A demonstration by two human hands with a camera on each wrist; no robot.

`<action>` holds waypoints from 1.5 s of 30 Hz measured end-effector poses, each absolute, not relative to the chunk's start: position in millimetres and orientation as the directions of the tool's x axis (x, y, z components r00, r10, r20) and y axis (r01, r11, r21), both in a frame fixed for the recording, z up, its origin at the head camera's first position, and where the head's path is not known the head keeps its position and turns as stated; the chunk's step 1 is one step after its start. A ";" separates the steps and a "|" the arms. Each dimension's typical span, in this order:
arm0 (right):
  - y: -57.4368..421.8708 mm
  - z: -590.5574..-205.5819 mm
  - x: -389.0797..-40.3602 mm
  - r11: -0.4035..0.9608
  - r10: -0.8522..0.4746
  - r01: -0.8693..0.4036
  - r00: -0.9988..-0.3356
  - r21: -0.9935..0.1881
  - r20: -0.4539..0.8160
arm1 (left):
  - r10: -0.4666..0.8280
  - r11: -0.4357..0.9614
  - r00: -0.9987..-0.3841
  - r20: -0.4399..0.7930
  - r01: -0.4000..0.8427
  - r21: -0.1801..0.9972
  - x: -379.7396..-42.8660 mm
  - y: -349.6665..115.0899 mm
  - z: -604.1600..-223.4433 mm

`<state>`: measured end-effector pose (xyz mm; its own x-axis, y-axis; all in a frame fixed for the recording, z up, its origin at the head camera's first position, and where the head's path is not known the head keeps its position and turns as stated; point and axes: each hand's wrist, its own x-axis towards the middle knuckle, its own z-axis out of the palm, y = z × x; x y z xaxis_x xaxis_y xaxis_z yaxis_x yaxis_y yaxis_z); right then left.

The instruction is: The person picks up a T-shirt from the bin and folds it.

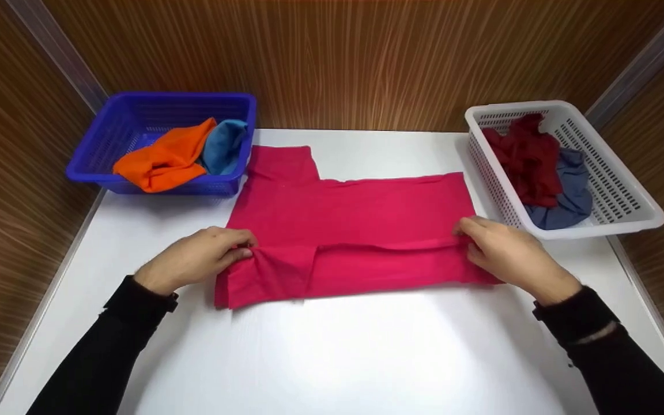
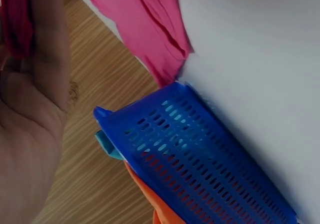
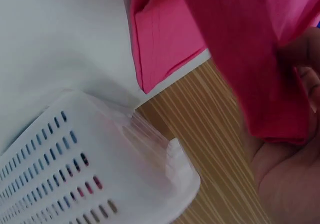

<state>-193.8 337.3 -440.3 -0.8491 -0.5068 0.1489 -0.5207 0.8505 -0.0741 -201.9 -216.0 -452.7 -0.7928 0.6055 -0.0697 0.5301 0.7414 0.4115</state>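
Note:
A pinkish-red T-shirt lies sideways on the white table, its near part turned over in a lengthwise fold. At the left end, my left hand pinches the cloth by the near sleeve, between thumb and fingers. Over at the hem end on the right, my right hand grips the edge of the folded layer. In the right wrist view a band of the T-shirt hangs between thumb and fingers. The left wrist view shows a bunched bit of cloth in the left hand's fingers.
A blue basket with orange cloth and teal cloth stands at the back left, against the shirt's far sleeve. At the back right, a white basket holds dark red cloth and grey-blue cloth. Wood-patterned panels enclose the table.

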 end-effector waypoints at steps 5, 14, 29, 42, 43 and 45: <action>332.5 -454.0 -210.8 0.898 -0.431 -0.438 -0.895 -0.044 0.120 | 0.580 0.795 -0.811 -0.071 0.545 0.265 -209.1 -213.7 -468.5; 330.4 -479.1 -222.1 0.902 -0.427 -0.427 -0.857 0.068 0.290 | 0.577 0.809 -0.813 0.076 0.582 0.082 -209.8 -205.5 -480.1; 322.4 -487.9 -204.8 0.836 -0.538 -0.461 -0.794 -0.299 -0.282 | 0.765 0.644 -0.637 -0.100 0.750 0.151 -191.2 -188.1 -481.8; 318.5 -473.4 -195.4 0.904 -0.409 -0.302 -0.818 -0.302 -0.405 | 0.807 0.590 -0.590 0.025 0.807 -0.017 -204.5 -184.9 -486.1; 318.6 -473.3 -195.7 0.904 -0.408 -0.302 -0.817 -0.301 -0.406 | 0.813 0.582 -0.581 0.036 0.813 -0.027 -204.6 -184.2 -485.8; 318.8 -472.8 -196.5 0.904 -0.411 -0.305 -0.815 -0.301 -0.408 | 0.822 0.569 -0.567 0.058 0.821 -0.042 -205.0 -182.9 -484.9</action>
<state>-196.5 318.8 -472.8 -0.8154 -0.4109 -0.4078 -0.3046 0.9035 -0.3014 -205.0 -182.9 -484.9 -0.5667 0.8219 0.0580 0.8212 0.5691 -0.0417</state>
